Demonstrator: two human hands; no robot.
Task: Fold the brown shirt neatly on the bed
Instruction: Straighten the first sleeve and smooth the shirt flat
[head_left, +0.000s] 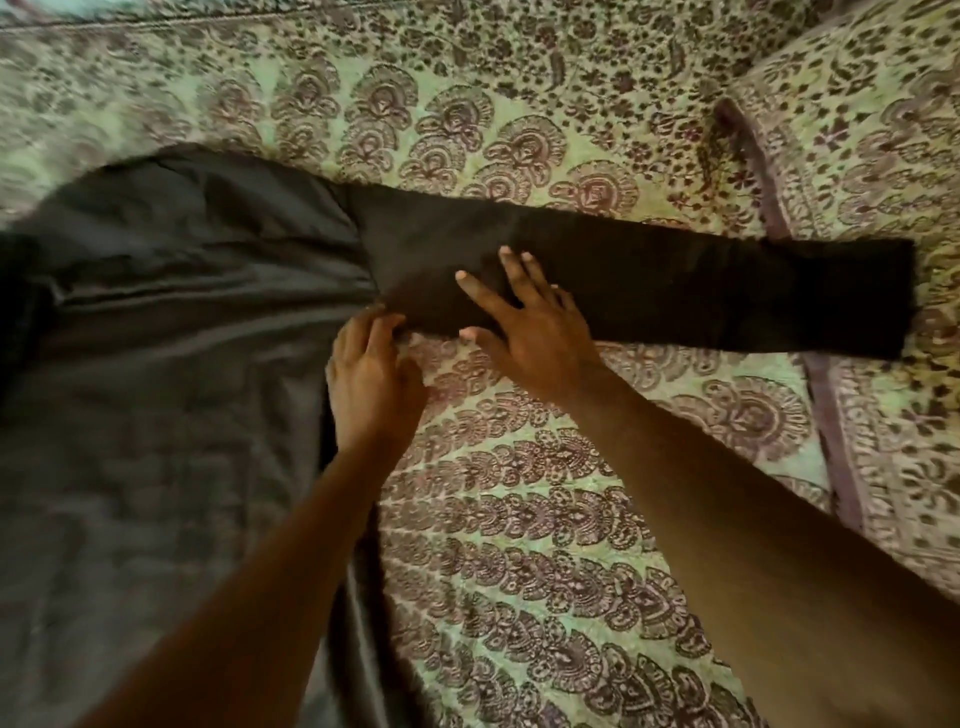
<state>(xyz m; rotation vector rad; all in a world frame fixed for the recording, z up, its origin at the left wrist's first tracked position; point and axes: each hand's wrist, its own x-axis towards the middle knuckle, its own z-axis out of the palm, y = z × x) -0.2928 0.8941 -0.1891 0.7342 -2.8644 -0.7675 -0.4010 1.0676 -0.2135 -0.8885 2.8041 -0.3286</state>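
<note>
Two hands are set at the armpit of a brown shirt spread on a bed.

The shirt's body is laid flat across the left half of the frame, and one sleeve is stretched straight out toward the right edge, over the green and maroon patterned bedcover. The right hand is laid flat on the sleeve near the shoulder seam, its fingers straight and spread, the thumb resting at the sleeve's lower edge. The left hand is placed at centre frame, just beside the right one, where sleeve meets body; its fingertips touch the cloth edge, but whether the cloth is pinched cannot be told. A patterned pillow is seen at the upper right.
</note>
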